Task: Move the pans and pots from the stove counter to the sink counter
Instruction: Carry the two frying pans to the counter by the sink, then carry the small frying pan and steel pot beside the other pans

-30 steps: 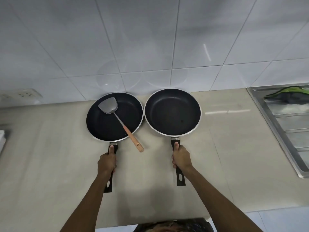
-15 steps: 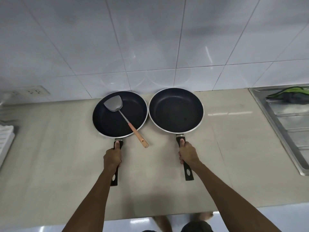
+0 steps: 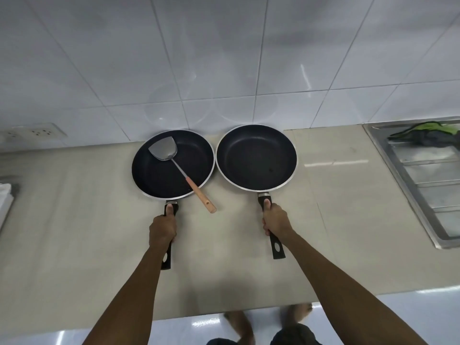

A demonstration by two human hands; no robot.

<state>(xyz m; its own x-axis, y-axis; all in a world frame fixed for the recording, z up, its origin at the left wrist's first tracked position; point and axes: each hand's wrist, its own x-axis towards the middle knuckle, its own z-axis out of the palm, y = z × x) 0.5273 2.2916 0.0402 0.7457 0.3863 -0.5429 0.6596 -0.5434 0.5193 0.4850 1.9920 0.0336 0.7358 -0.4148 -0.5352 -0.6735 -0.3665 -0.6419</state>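
Pans, two, black non-stick with pale metal rims, set side by side on the beige counter (image 3: pixel 336 220), far side, close to the white tiled wall (image 3: pixel 224 58), rims nearly touching.

Left hand (image 3: pixel 163 229): arm stretched forward, fingers curled tight around the black handle of the left pan (image 3: pixel 159 175), thumb laid along the top of the handle toward the pan; handle end with its hanging hole shows below the wrist.

Right hand (image 3: pixel 276 220): arm stretched forward from the right, fist closed around the black handle of the right pan (image 3: pixel 256 158), thumb pointing up the handle; handle end with hole juts out near the wrist.

Left pan holds a spatula (image 3: pixel 174 158): steel blade lying inside at the far left, thin shaft crossing the pan, wooden grip resting over the near right rim and overhanging the counter.

Right pan: nothing inside.

Sink drainboard (image 3: pixel 423 180): steel, ribbed, at far right, a green and dark cloth (image 3: pixel 428 131) lying on its far end.

Wall socket (image 3: pixel 39 132): white, at left
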